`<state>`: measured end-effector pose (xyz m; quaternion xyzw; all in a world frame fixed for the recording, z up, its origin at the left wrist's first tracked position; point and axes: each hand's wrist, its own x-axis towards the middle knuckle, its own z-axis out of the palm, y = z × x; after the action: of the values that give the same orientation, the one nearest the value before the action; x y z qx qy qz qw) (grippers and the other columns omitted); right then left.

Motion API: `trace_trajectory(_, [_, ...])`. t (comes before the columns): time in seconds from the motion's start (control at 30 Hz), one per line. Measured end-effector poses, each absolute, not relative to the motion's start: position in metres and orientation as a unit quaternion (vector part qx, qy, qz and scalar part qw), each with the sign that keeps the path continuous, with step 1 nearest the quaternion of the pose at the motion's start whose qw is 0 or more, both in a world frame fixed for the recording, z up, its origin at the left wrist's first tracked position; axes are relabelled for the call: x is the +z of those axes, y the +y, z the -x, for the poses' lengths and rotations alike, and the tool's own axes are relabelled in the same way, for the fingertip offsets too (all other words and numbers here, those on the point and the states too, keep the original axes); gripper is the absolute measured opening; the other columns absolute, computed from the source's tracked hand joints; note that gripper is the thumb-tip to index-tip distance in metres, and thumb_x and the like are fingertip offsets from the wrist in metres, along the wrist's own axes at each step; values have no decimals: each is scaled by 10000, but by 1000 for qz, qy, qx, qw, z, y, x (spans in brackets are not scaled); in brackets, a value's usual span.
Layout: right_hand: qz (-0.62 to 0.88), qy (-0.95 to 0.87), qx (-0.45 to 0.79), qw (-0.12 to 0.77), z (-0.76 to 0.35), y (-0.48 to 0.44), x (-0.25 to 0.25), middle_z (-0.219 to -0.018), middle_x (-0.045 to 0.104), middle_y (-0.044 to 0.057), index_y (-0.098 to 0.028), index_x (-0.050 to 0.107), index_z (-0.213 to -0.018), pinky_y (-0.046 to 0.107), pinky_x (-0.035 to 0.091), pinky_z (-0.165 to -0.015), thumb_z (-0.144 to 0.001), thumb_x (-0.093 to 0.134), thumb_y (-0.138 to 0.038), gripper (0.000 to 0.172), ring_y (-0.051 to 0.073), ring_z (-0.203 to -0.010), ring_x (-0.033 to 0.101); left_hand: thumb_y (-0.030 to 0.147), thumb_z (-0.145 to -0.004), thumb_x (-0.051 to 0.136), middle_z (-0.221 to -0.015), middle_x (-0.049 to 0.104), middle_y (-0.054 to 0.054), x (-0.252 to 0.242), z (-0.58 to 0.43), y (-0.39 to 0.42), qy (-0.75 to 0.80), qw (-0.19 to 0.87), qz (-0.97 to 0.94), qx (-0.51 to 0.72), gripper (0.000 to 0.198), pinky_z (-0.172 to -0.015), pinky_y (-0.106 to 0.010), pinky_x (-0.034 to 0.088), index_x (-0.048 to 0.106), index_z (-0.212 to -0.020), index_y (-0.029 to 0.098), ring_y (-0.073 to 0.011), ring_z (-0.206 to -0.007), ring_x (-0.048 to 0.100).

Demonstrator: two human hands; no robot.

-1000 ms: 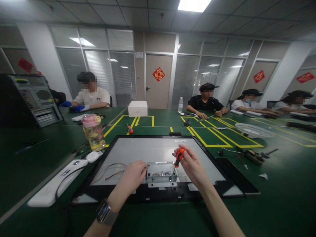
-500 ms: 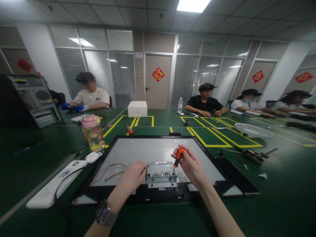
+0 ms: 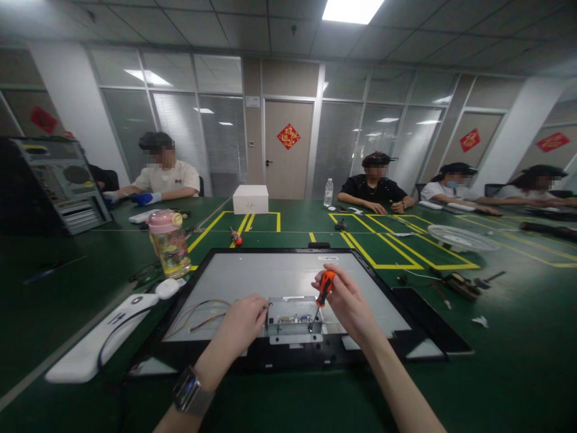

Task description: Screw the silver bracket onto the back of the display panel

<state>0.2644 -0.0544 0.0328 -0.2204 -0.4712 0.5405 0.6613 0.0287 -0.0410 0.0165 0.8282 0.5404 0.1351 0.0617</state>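
Observation:
An orange-and-black screwdriver (image 3: pixel 325 287) is in the curled fingers of my right hand (image 3: pixel 349 300). Its shaft slants down to the right part of a metal bracket (image 3: pixel 295 338) that carries several connector ports. My left hand (image 3: pixel 243 320), wearing a watch at the wrist, has its fingers closed against the bracket's left edge; the fingertips are partly hidden. Under both hands lies a flat display panel (image 3: pixel 265 270) with a black frame and grey back. Thin wires (image 3: pixel 198 310) curve across the panel beside my left hand.
A white power bank-like device (image 3: pixel 101 343) and a pink-lidded bottle (image 3: pixel 169 246) stand at left, with an open computer case (image 3: pixel 67 180) farther back. To the right lies a dark slab (image 3: pixel 428 322). A white box (image 3: pixel 250 199) stands across the table, where several people sit.
The screwdriver handle has shifted very slightly to the left in my right hand. My left hand stays at the bracket. Across the table, a gloved person's hand has moved left.

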Motion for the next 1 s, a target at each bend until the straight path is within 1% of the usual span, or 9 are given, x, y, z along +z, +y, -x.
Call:
trace_trajectory(0.17, [230, -469, 531, 667, -265, -55, 32, -936, 683, 31, -259, 721, -938, 415, 465, -910, -727, 775, -412, 266, 206, -890, 619, 171, -911, 427, -917, 650, -53, 20, -29, -43, 543, 66, -828, 124, 218, -742, -252, 422, 643, -883, 182, -174, -855, 619])
trace_trajectory(0.23, [235, -471, 525, 669, -266, -55, 31, -909, 678, 18, -264, 721, -921, 431, 466, -917, -707, 795, -391, 259, 208, -878, 624, 174, -912, 424, -917, 649, -56, 20, -29, -44, 543, 65, -828, 124, 222, -734, -252, 422, 644, -880, 181, -174, -847, 619])
trace_trajectory(0.33, [229, -473, 531, 665, -267, -55, 31, -862, 675, 4, -277, 721, -923, 439, 454, -937, -716, 791, -391, 246, 197, -859, 627, 176, -913, 423, -912, 647, -56, 20, -29, -43, 541, 63, -829, 128, 223, -723, -254, 422, 644, -880, 181, -175, -835, 620])
trace_trajectory(0.47, [223, -470, 550, 653, -264, -57, 35, -898, 689, 28, -274, 717, -969, 439, 449, -934, -755, 754, -426, 265, 199, -872, 622, 169, -909, 428, -910, 652, -55, 19, -29, -42, 539, 63, -830, 129, 220, -731, -256, 425, 647, -884, 179, -176, -839, 621])
trace_trajectory(0.57, [219, -474, 545, 656, -262, -59, 37, -921, 672, 28, -269, 720, -931, 429, 459, -924, -741, 764, -428, 251, 201, -890, 611, 173, -908, 424, -914, 654, -56, 18, -29, -42, 537, 63, -830, 136, 224, -733, -257, 426, 647, -892, 179, -178, -842, 622])
trace_trajectory(0.7, [223, -486, 523, 663, -264, -58, 36, -923, 637, 10, -262, 714, -857, 422, 456, -934, -709, 797, -383, 208, 195, -887, 597, 170, -903, 417, -904, 652, -59, 17, -28, -41, 533, 58, -834, 134, 232, -734, -260, 426, 647, -870, 179, -179, -840, 620])
trace_trajectory(0.77, [221, -487, 527, 661, -265, -57, 35, -890, 641, 7, -264, 711, -880, 421, 448, -937, -733, 780, -379, 199, 188, -870, 598, 169, -900, 421, -897, 653, -57, 17, -28, -41, 534, 57, -833, 132, 227, -731, -261, 426, 645, -864, 179, -178, -830, 618])
trace_trajectory(0.9, [214, -479, 552, 649, -265, -57, 35, -909, 674, 25, -269, 704, -984, 408, 444, -915, -767, 745, -409, 261, 191, -881, 608, 173, -905, 421, -915, 651, -60, 19, -29, -42, 540, 60, -830, 125, 223, -740, -265, 427, 642, -879, 178, -182, -844, 619])
trace_trajectory(1.0, [216, -480, 557, 643, -263, -59, 36, -921, 677, 36, -265, 705, -980, 411, 452, -898, -780, 729, -418, 252, 206, -899, 609, 176, -909, 420, -932, 652, -60, 20, -29, -42, 545, 67, -827, 118, 220, -745, -260, 427, 639, -891, 184, -183, -865, 618])
